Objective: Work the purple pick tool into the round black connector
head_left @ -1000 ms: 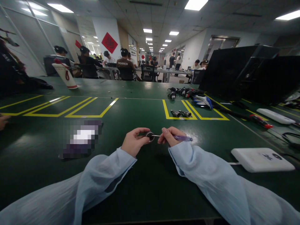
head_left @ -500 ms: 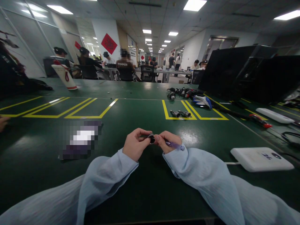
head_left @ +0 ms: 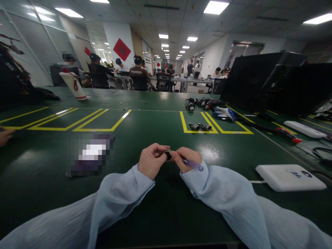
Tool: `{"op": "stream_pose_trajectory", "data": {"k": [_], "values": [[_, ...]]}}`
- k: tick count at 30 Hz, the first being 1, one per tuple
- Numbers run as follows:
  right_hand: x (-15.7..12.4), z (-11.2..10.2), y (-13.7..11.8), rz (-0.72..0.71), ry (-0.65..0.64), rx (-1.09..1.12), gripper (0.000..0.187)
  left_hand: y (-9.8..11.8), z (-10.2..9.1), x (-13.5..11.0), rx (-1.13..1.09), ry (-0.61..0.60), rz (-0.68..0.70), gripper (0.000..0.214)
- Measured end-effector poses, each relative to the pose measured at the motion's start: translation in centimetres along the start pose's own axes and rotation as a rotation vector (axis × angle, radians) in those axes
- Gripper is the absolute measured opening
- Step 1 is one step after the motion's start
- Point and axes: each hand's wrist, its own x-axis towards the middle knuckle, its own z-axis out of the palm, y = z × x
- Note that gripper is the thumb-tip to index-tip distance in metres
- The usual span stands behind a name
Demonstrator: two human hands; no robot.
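Note:
In front of me my left hand (head_left: 150, 162) pinches a small round metal connector part (head_left: 168, 155), its dark hollow end facing right. Close against it, my right hand (head_left: 187, 156) is closed around a small screwdriver (head_left: 194, 165). Its translucent purple handle sticks out below the palm toward my right cuff. The screwdriver's tip meets the part's dark end, though fingers hide the exact contact. Farther off, two metal cylindrical connectors (head_left: 204, 127) lie side by side in a yellow-taped box.
A blurred-out flat device (head_left: 93, 152) lies at left. At right are a white power bank (head_left: 292, 177) and a red-black screwdriver (head_left: 287, 135). Cabled connectors (head_left: 199, 102), a blue-white glove (head_left: 224, 113) and black monitors (head_left: 259, 79) stand behind. Another person's hand (head_left: 5, 135) shows at the left edge.
The view has shifted slightly. The right hand and the purple handle have turned a little, while both hands stay together at the metal part. The other person's hand reaches farther in.

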Motion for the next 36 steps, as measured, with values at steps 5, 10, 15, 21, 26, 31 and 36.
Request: {"op": "stream_pose_trajectory", "data": {"k": [5,10,15,21,26,31,36], "values": [[0.1,0.9,0.4,0.103,0.077,0.093,0.032,-0.9,-0.3,1.0,0.066,0.020,0.082,0.009],[0.9,1.9,1.6,0.469,0.125,0.437,0.032,-2.5,-2.5,5.6,0.240,0.197,0.198,0.008],[3.0,3.4,4.7,0.786,0.151,0.806,0.033,-3.2,-5.9,12.0,0.597,0.493,0.217,0.014],[5.2,4.8,7.0,0.868,0.208,0.935,0.031,-2.6,-8.1,16.1,0.773,0.688,0.226,0.010],[5.2,5.0,7.1,0.838,0.202,0.946,0.031,-2.8,-8.9,18.0,0.851,0.738,0.216,0.007],[5.1,4.8,7.1,0.844,0.187,0.934,0.030,-3.1,-9.7,19.0,0.864,0.717,0.219,0.011],[5.1,4.7,7.1,0.839,0.176,0.957,0.029,-3.4,-8.9,18.6,0.850,0.607,0.283,0.025]]}}
